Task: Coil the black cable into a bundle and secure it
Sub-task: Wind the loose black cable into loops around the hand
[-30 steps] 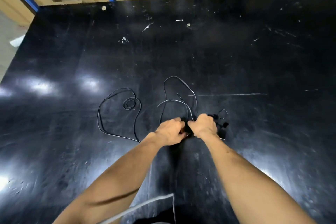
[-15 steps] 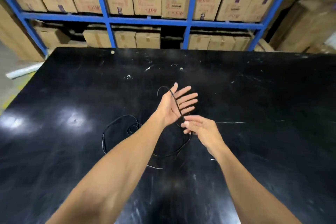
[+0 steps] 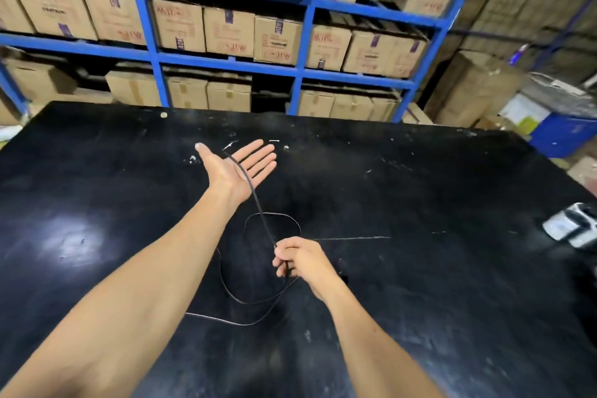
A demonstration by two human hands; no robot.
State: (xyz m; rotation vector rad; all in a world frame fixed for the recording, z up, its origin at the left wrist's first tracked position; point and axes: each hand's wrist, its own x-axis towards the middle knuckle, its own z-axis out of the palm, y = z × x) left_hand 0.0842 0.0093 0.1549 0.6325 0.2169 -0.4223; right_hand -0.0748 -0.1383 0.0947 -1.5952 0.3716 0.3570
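Observation:
A thin black cable (image 3: pixel 262 220) runs taut from my left palm down to my right hand, then hangs in loose loops over the black table (image 3: pixel 420 203). My left hand (image 3: pixel 237 168) is raised above the table, palm up, fingers straight and spread, with the cable lying across the palm between thumb and fingers. My right hand (image 3: pixel 298 260) is lower and nearer to me, its fingers pinched shut on the cable. A further stretch of cable curves under my left forearm.
A white and grey device (image 3: pixel 571 228) lies at the table's right edge. Blue shelving (image 3: pixel 226 61) with cardboard boxes stands behind the table. A blue bin (image 3: pixel 562 136) sits at the far right. Small white scraps (image 3: pixel 274 141) dot the far tabletop.
My left hand has stretched farther away and opened flat. My right hand has pulled back toward me, drawing the cable taut between the hands. The view has tilted up.

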